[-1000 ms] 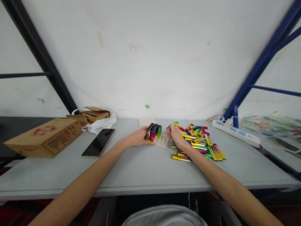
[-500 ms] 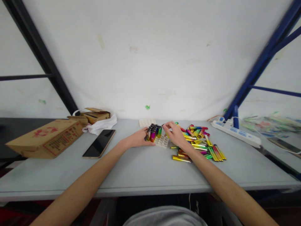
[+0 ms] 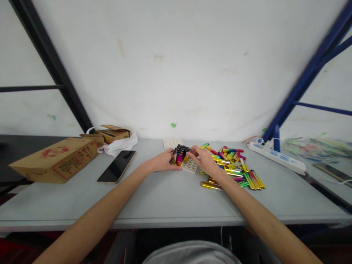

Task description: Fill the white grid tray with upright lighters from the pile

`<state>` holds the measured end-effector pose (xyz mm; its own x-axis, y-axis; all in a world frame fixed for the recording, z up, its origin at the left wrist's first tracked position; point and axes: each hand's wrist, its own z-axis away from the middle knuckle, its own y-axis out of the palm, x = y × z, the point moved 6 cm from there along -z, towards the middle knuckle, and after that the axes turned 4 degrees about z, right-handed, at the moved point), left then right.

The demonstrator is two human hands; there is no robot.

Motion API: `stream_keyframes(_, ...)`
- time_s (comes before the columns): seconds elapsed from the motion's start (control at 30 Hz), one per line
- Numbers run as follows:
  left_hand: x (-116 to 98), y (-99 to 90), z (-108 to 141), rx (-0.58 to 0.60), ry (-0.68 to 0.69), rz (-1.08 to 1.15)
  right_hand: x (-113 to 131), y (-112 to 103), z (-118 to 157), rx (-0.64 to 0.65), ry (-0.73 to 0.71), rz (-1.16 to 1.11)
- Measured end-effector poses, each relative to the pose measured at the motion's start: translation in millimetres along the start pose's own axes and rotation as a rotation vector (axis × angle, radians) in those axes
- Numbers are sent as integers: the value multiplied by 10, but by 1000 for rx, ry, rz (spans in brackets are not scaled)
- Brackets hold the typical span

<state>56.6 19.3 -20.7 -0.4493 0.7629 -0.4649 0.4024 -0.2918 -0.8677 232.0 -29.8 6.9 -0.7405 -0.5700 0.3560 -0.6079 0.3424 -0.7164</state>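
Clasping the upright cylinders [image 3: 179, 157] at the left end of the white tray [image 3: 190, 166], the left hand [image 3: 162, 161] has its thumb along their near side. The right hand [image 3: 202, 157] bends its fingers to their dark tops [image 3: 180, 148], over the tray; whether they pinch one, I cannot tell. Loose shiny cylinders [image 3: 233, 169] lie right of the tray, a phone [image 3: 117, 167] well left of it.

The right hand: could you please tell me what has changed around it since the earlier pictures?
The right hand has moved left, from beside the loose pieces to the right edge of the upright pieces in the pale tray. Whether it has let go of anything is unclear. The left hand stays at their left side; the loose pieces and phone look unmoved.
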Motion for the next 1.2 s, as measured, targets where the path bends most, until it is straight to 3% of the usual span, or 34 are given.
stream_keyframes(0.27,6,11,-5,24,0,-19,-3,58,17,63,-88,98)
stream_keyframes(0.47,1,6,-4,23,-1,-26,2,86,13,133,-13,60)
stream_keyframes(0.63,-7,1,-1,27,-18,-9,26,105,-4,191,43,238)
stream_keyframes(0.77,41,6,4,5,-44,3,-4,8,-32,250,130,406)
stream_keyframes(0.87,63,14,0,-13,-26,16,36,-146,-17,316,91,357)
stream_keyframes(1.03,75,31,-18,6,-32,-2,221,-464,304,534,-21,259)
stream_keyframes(1.2,35,9,-11,23,-55,-20,292,-671,854,523,-43,371)
